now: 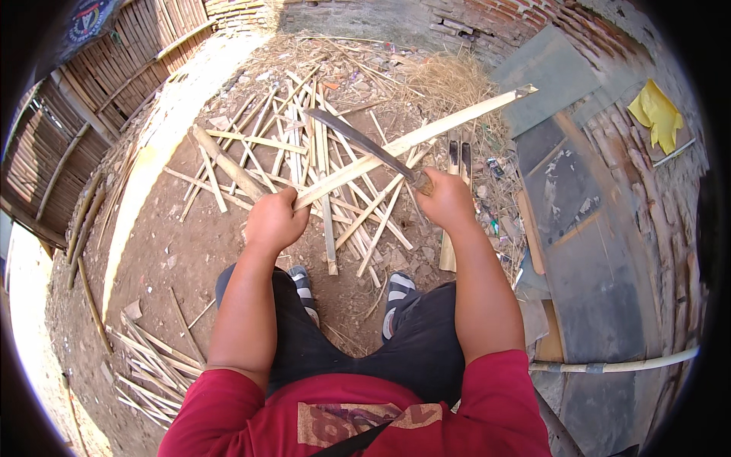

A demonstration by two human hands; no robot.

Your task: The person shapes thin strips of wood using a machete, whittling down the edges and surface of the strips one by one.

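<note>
My left hand [276, 219] is closed round the near end of a long, pale split bamboo strip [464, 124], which slants up to the far right. In my right hand [448, 199] is the wooden handle of a machete. Its dark, slightly curved blade [344, 128] points to the far left and crosses over the strip; whether the two touch I cannot tell. Below and beyond my hands, many split bamboo strips [329, 221] lie crisscrossed on the dirt. A thick round pole [225, 161] ends just behind my left hand.
Two bamboo pieces with blackened ends [454, 164] lie beyond my right hand. Another heap of strips [156, 369] is at the near left. Dark boards [601, 282] and a yellow cloth or plastic piece [656, 116] are along the brick wall at right. A bamboo fence [114, 68] stands far left.
</note>
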